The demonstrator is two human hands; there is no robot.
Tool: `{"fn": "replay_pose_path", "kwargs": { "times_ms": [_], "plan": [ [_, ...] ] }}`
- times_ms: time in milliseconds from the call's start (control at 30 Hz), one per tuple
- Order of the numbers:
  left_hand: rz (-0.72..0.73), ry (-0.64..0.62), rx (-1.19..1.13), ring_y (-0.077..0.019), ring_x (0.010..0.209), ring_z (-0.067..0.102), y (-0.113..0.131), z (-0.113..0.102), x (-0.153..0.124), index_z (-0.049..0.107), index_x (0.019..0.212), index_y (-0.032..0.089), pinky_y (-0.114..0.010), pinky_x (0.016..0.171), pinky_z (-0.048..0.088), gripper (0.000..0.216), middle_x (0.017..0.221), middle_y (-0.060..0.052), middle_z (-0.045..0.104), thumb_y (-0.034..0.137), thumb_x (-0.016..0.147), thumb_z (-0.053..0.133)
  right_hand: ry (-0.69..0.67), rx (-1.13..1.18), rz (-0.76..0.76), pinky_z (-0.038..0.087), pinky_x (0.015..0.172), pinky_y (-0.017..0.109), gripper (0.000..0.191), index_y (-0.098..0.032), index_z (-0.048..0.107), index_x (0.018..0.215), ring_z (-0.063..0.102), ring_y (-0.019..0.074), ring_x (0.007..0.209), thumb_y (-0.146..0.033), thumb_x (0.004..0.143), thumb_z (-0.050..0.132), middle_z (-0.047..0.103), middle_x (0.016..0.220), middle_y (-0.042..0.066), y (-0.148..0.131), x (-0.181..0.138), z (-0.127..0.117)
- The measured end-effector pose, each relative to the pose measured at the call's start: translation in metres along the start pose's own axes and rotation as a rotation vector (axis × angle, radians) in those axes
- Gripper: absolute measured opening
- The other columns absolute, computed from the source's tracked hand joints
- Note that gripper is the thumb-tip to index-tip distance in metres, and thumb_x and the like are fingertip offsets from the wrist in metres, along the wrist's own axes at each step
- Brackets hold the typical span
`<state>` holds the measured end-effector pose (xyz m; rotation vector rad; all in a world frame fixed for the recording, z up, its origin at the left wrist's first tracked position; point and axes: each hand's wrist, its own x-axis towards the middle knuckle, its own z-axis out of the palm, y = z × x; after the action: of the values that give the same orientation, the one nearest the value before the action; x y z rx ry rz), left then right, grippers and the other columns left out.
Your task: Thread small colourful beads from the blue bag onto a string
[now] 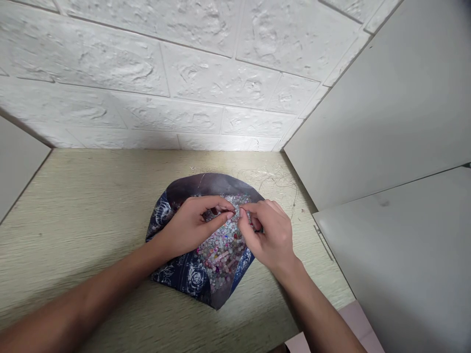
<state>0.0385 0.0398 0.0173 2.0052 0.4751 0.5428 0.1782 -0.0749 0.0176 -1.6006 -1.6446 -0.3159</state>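
A dark blue patterned cloth (191,277) lies spread on the wooden table (81,211), heaped with several small glittery beads (221,255) in pink, white and clear tones. My left hand (191,225) hovers over the heap with thumb and forefinger pinched together. My right hand (268,235) meets it fingertip to fingertip, also pinched. Whatever sits between the fingertips is too small to make out. Both hands are just above the middle of the bead pile.
A tangle of thin clear thread (275,184) lies on the table behind the cloth at the right. A white brick-textured wall (191,78) stands at the back. A pale panel (386,122) closes the right side, another panel (18,157) the left.
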Motion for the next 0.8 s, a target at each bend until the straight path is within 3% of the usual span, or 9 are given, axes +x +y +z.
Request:
{"fn": "replay_pose_path", "kwargs": {
  "times_ms": [800],
  "plan": [
    [-0.013,-0.012,-0.003,-0.0157,0.083,0.067,0.0012,-0.0006,-0.0005,0.069,0.089,0.019,-0.024,0.074,0.05,0.018,0.088,-0.001,0.073,0.032,0.086,0.057,0.002,0.003,-0.001,0.034,0.055,0.027,0.006,-0.017,0.059,0.084,0.043,0.0112,0.054,-0.013,0.086,0.055,0.05,0.058,-0.003,0.0003,0.0,-0.0002]
  ]
}}
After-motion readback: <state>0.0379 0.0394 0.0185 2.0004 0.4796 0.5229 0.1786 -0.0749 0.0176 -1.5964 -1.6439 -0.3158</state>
